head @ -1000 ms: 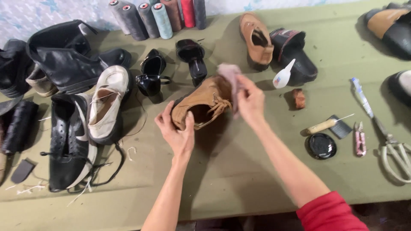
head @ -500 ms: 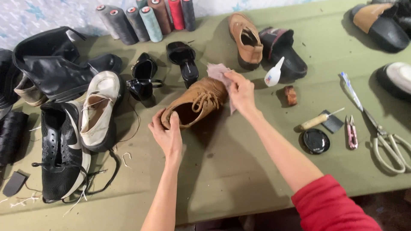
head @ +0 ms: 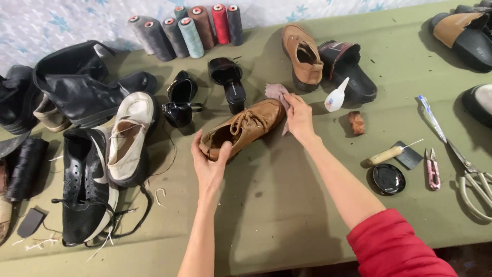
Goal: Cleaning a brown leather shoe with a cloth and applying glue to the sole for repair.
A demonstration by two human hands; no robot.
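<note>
A tan lace-up leather shoe (head: 245,126) lies tilted on the olive-green table (head: 287,205), toe pointing to the upper right. My left hand (head: 209,165) grips its heel end. At the toe, my right hand (head: 299,117) presses a small pinkish cloth (head: 275,93) against the leather. The cloth is partly hidden under my fingers. A red sleeve covers my right upper arm.
Matching tan shoe (head: 303,55), black slide sandal (head: 353,72), white glue bottle (head: 336,95) and brown block (head: 356,122) lie behind. Thread cones (head: 184,28) line the back. Black boots, a white shoe (head: 128,136) and black sneaker (head: 84,190) sit left. Awl (head: 389,153), polish tin (head: 388,178), snips and scissors (head: 464,164) sit right.
The shoe has come down from a raised, more upright hold to rest low on the table. My right hand with the cloth has shifted along to the toe.
</note>
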